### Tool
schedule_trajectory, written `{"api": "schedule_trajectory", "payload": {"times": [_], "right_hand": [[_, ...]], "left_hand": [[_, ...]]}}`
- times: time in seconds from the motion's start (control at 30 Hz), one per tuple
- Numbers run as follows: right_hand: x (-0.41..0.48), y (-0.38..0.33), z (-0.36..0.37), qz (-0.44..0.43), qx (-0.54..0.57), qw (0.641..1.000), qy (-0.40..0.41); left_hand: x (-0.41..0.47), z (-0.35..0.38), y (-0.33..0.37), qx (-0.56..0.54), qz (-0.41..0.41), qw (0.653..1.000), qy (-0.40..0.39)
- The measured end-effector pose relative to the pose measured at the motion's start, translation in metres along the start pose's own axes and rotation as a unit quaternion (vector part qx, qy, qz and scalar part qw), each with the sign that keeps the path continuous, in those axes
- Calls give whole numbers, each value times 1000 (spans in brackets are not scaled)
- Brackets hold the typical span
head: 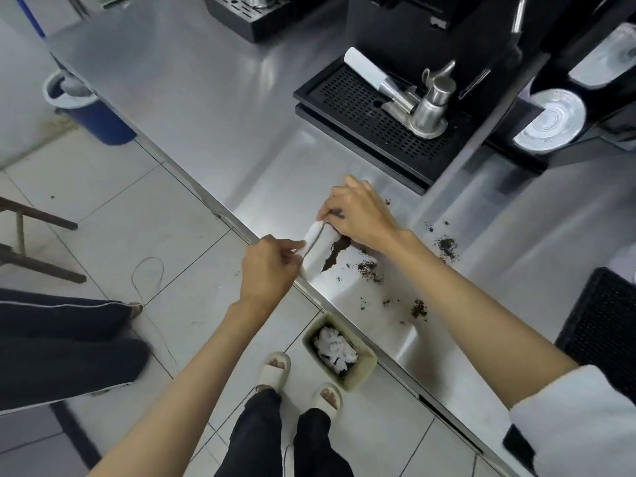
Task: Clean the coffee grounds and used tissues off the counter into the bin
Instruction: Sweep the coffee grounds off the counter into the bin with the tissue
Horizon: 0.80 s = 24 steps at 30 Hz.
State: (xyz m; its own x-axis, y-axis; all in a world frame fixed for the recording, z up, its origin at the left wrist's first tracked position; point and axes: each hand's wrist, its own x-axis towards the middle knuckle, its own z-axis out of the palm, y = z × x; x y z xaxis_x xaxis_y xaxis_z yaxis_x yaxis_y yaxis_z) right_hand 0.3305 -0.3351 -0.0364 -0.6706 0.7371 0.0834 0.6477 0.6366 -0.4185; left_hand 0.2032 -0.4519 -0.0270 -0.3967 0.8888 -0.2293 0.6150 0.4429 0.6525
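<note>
A white tissue [318, 251] lies at the steel counter's [213, 108] front edge with a dark streak of coffee grounds [334, 253] on it. My left hand [268, 266] pinches the tissue's left end. My right hand [358, 215] grips its far edge, fingers curled over it. Loose grounds are scattered to the right in small piles [370, 268] [447, 246] [418, 309]. A small beige bin [364, 373] stands on the floor under the counter edge, holding crumpled white tissues [335, 349].
An espresso machine's black drip tray [361, 108] with a white-handled portafilter [375, 77] and steel jug sits behind. A black mat [599, 325] lies at the right. A blue bucket [93, 111] stands on the floor far left. Another person's legs [65, 339] are at left.
</note>
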Motion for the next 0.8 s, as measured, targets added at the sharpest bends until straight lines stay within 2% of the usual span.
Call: {"api": "schedule_trajectory", "payload": {"times": [0.13,0.3,0.47,0.6,0.7,0.8], "right_hand": [[-26,14,-6,-13,0,1000,6],[-37,28,-26,-12,-15,999,-47],[-7,46,-54,23,-34,999,31],[8,61,-55,32,-122,989,79],[10,74,-47,30,-219,970,102],[2,79,-38,39,-312,946,83]], "left_hand": [[-19,22,8,16,26,1000,6],[-32,39,22,20,65,998,-18],[23,17,45,25,115,992,39],[71,20,58,59,179,982,32],[94,33,63,69,186,980,24],[104,45,69,84,203,975,5]]}}
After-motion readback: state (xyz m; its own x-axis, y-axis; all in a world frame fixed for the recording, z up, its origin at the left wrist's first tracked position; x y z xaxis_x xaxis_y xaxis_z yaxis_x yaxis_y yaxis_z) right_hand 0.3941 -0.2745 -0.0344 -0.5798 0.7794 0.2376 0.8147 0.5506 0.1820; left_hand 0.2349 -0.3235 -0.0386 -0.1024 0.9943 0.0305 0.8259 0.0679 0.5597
